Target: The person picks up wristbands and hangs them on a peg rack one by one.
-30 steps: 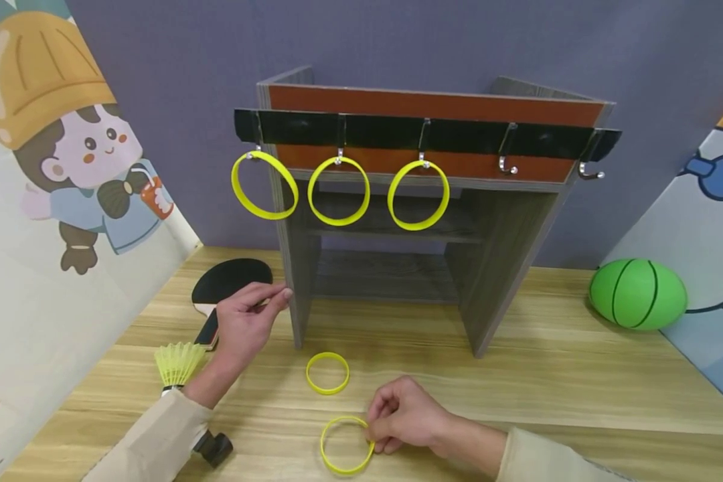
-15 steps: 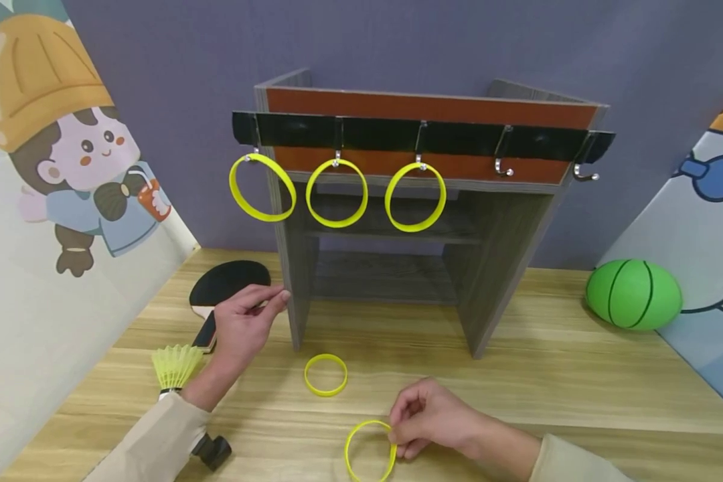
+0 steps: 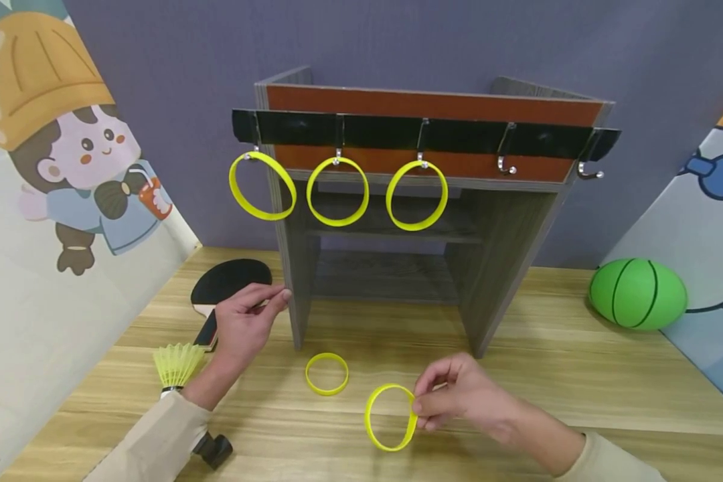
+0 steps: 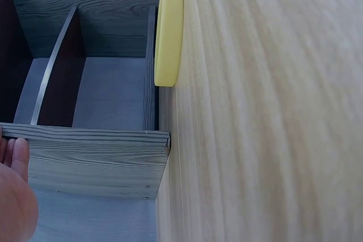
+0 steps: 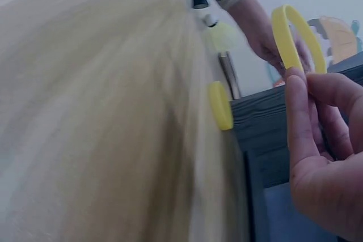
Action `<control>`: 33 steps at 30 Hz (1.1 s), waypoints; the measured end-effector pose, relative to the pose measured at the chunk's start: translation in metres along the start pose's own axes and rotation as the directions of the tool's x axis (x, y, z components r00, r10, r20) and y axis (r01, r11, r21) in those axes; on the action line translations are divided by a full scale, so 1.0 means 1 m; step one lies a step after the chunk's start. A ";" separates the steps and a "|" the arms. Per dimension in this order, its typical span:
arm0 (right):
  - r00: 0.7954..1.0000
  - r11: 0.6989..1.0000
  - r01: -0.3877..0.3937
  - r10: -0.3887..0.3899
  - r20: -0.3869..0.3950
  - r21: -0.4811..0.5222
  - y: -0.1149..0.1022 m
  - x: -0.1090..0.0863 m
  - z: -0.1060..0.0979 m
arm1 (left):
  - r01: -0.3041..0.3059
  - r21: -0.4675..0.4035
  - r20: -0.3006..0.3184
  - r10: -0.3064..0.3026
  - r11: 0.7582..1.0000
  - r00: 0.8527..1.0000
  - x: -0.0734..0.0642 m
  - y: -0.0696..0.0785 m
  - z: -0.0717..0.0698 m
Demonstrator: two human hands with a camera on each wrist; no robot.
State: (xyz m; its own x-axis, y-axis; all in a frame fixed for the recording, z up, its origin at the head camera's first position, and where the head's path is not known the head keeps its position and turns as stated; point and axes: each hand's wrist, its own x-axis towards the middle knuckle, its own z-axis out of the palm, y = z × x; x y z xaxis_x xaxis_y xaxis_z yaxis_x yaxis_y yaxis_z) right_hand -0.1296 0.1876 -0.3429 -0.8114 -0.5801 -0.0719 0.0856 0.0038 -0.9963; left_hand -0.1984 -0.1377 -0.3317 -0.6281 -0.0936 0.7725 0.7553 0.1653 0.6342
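My right hand [image 3: 466,395] pinches a yellow ring [image 3: 390,447] by its right side, between thumb and fingers. In the right wrist view that ring [image 5: 283,38] stands up from the fingertips, off the table. A second yellow ring [image 3: 327,393] lies on the table in front of the small grey shelf [image 3: 500,268]. My left hand [image 3: 247,321] holds the front edge of the shelf's left side panel [image 4: 96,157]. Three more yellow rings hang from the left, second and middle hooks of a black strip [image 3: 379,130]; the two right hooks [image 3: 506,167] bear none.
On the left lie a table tennis bat [image 3: 231,281] and a yellow shuttlecock [image 3: 178,367], close to my left forearm. A green ball [image 3: 637,294] sits at the far right by the wall. Walls enclose the table at the back and both sides.
My right hand has moved to the right and then up off the table, carrying the pinched yellow ring. The left hand stays on the shelf panel.
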 end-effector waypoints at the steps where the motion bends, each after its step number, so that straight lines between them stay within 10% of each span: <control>1: 1.000 1.000 0.013 -0.013 -0.001 0.004 -0.003 0.000 -0.001 | 0.003 -0.003 0.000 -0.003 1.000 1.000 -0.001 -0.003 0.000; 9: 0.992 0.992 0.124 -0.124 0.000 0.026 -0.024 -0.002 -0.011 | -0.004 -0.007 -0.010 0.004 1.000 1.000 -0.005 -0.027 -0.003; 18: 0.973 0.979 0.200 -0.194 -0.122 0.037 -0.051 -0.008 -0.014 | 0.003 0.024 0.000 -0.003 1.000 1.000 -0.001 -0.007 0.000; 23: 0.942 0.967 0.246 -0.222 -0.250 0.068 -0.065 -0.010 -0.016 | 0.004 0.011 0.003 -0.004 1.000 1.000 0.000 0.002 0.001; 33: 0.845 0.923 0.377 -0.309 -0.437 0.076 -0.092 -0.016 -0.020 | -0.010 -0.002 -0.008 0.010 1.000 1.000 -0.005 -0.026 -0.003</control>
State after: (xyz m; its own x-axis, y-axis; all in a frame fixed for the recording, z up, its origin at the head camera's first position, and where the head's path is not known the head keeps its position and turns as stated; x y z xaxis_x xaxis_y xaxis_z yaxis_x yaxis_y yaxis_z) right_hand -0.1363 0.2131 -0.2508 -0.9646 -0.1352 0.2263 -0.1825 -0.2772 -0.9433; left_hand -0.2147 -0.1442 -0.3520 -0.6187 -0.0998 0.7793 0.7622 0.1643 0.6262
